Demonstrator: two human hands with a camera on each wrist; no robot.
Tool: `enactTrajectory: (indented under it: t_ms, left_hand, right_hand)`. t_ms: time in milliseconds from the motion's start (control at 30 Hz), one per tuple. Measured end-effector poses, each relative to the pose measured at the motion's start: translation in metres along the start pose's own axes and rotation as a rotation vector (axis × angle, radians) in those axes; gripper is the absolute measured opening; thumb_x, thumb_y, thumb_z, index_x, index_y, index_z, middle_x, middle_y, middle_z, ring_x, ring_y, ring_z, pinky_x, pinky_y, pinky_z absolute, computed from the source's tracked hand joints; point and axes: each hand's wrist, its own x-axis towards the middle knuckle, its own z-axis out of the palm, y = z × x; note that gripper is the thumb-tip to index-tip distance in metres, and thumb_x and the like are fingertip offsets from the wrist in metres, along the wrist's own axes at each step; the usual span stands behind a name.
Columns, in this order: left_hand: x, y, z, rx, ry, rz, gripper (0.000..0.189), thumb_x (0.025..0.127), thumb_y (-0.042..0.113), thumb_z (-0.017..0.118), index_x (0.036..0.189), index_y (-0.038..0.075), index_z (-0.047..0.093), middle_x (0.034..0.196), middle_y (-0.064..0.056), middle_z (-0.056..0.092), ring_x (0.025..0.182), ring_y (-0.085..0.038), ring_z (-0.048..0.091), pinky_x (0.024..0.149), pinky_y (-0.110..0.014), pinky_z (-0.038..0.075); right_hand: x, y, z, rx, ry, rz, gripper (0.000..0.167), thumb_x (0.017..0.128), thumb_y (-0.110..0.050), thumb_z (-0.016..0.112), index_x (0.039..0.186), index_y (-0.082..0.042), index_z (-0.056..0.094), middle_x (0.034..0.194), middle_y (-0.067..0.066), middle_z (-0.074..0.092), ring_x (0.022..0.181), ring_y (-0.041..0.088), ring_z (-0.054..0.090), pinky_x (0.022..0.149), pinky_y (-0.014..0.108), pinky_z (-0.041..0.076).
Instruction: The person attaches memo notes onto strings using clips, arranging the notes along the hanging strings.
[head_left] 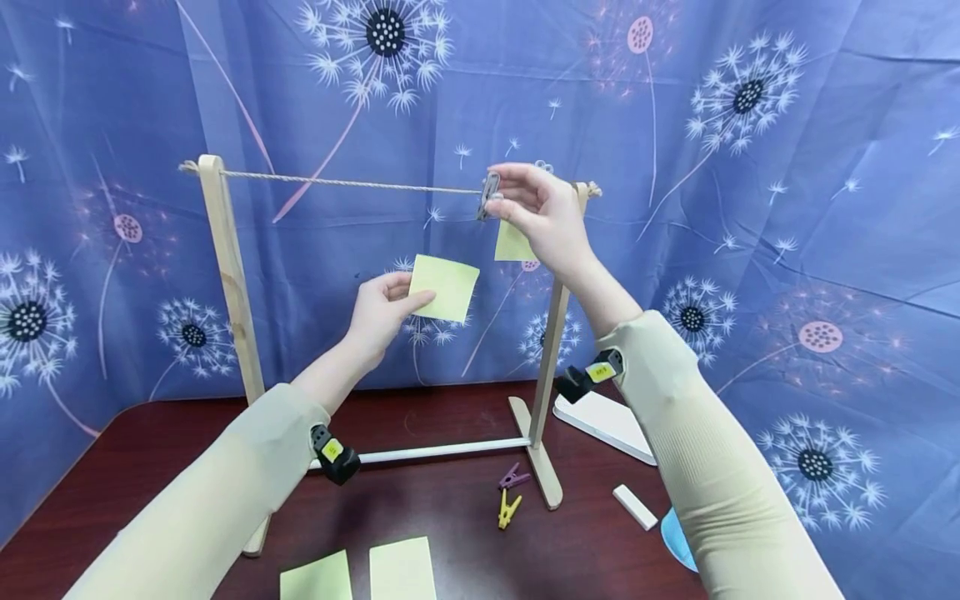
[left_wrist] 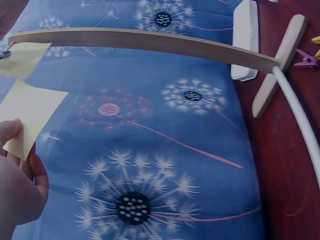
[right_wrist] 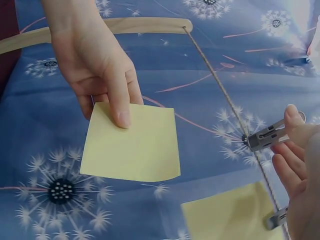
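My left hand (head_left: 377, 312) pinches a pale yellow sticky note (head_left: 447, 288) by its left edge, thumb on the front, below the rope (head_left: 337, 181). Higher up on the right, my right hand (head_left: 546, 212) pinches a grey metal clothespin (head_left: 489, 197) by its handle end. In the right wrist view that clothespin (right_wrist: 267, 138) has its front end at the rope; whether it grips the rope I cannot tell. A second sticky note (head_left: 513, 242) hangs beside it, partly behind my right hand, with another metal clothespin (right_wrist: 278, 219) at its top edge.
The rope runs between two wooden posts (head_left: 231, 275), joined below by a white bar (head_left: 442, 451). On the dark red table lie purple (head_left: 513, 477) and yellow clothespins (head_left: 508, 509), two sticky notes (head_left: 402, 571), a white slab (head_left: 607, 423), a small white block (head_left: 634, 507) and a blue object (head_left: 677, 540).
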Motion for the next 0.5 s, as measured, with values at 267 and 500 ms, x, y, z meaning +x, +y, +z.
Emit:
enactTrajectory:
  t_ms: [267,500]
  left_hand:
    - [0.012,0.029,0.012,-0.082,0.009,0.085,0.037,0.088,0.013,0.072,0.122,-0.002,0.064,0.096,-0.002,0.071,0.081,-0.004,0.067,0.088,-0.023,0.048]
    - [0.022,0.045,0.018,-0.147,0.065,0.106,0.037,0.087,0.01,0.073,0.121,-0.004,0.064,0.083,0.008,0.069,0.079,-0.004,0.067,0.099,-0.03,0.044]
  right_hand:
    - [0.027,-0.02,-0.003,-0.105,0.071,0.015,0.035,0.089,-0.006,0.07,0.123,0.001,0.064,0.114,0.017,0.068,0.096,0.009,0.067,0.092,0.024,0.052]
    - [0.037,-0.019,0.001,-0.176,0.117,0.009,0.032,0.089,-0.009,0.071,0.12,-0.001,0.066,0.109,0.015,0.07,0.092,0.009,0.069,0.089,0.021,0.051]
